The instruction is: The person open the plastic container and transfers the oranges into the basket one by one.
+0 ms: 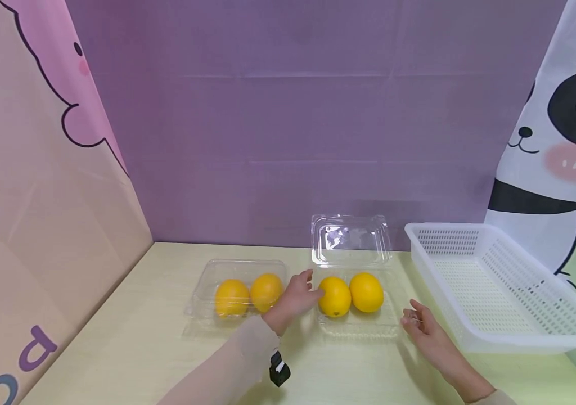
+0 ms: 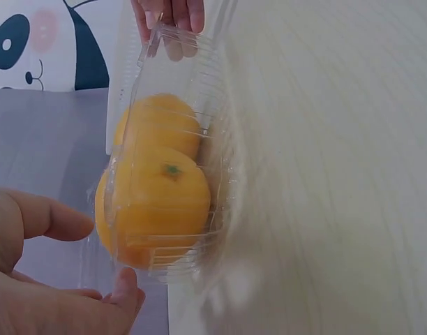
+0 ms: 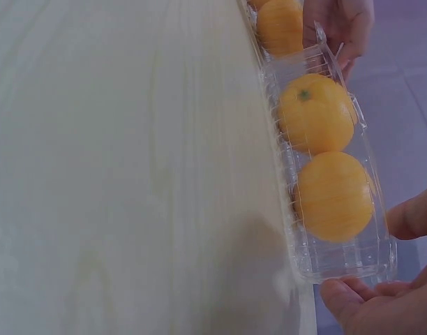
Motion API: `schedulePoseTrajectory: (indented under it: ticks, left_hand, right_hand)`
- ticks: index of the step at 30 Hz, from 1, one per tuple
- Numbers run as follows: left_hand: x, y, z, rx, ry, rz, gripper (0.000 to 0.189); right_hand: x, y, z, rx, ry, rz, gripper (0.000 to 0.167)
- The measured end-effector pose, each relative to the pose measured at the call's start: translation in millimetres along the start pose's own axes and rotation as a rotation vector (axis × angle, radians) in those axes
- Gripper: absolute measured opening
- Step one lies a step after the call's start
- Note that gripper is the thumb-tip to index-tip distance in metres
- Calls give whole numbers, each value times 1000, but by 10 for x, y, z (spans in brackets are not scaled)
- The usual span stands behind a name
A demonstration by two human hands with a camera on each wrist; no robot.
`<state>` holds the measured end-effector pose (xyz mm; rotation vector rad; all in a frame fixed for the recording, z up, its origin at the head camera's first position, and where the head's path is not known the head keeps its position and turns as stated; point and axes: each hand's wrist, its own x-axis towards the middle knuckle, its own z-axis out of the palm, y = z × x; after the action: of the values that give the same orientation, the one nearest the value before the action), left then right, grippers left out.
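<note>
A clear plastic clamshell box (image 1: pixel 359 332) stands with its lid (image 1: pixel 351 242) raised at the back. Inside it sit two oranges, a left orange (image 1: pixel 335 296) and a right orange (image 1: pixel 367 292). My left hand (image 1: pixel 295 298) is at the box's left end, thumb and fingers spread apart beside the near orange (image 2: pixel 154 202) in the left wrist view. At the opposite end, my right hand (image 1: pixel 432 337) pinches the clear rim between thumb and fingers; the right wrist view shows its fingers (image 3: pixel 346 296) at the box's corner.
Left of my left hand, a second clear clamshell box (image 1: pixel 207 281) is closed over two oranges (image 1: pixel 232 298), partly behind my forearm. A white slotted basket (image 1: pixel 475 337) stands at the right. Purple cloth (image 1: pixel 288 140) hangs behind the pale table (image 1: pixel 116 337).
</note>
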<state>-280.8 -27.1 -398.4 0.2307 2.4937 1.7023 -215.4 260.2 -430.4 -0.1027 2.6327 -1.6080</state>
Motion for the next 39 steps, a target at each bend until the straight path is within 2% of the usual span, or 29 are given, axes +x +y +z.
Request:
schedulePoseTrajectory:
  ticks: [7, 16, 21, 31, 39]
  left_hand:
    - [-23, 4, 14, -10, -10, -47, 71]
    - [-40, 15, 21, 10, -14, -41, 70]
    - [-18, -28, 44, -33, -9, -69, 69]
    - [-44, -58, 91, -133, 16, -63, 71]
    - [-48, -61, 103, -156, 24, -68, 72]
  right_hand:
    - [1, -1, 5, -2, 2, 2, 66]
    - [16, 22, 4, -9, -2, -2, 67]
    - [25, 33, 3, -15, 1, 0, 67]
    - [22, 22, -12, -23, 3, 6, 67]
    - [27, -54, -3, -14, 22, 10, 68]
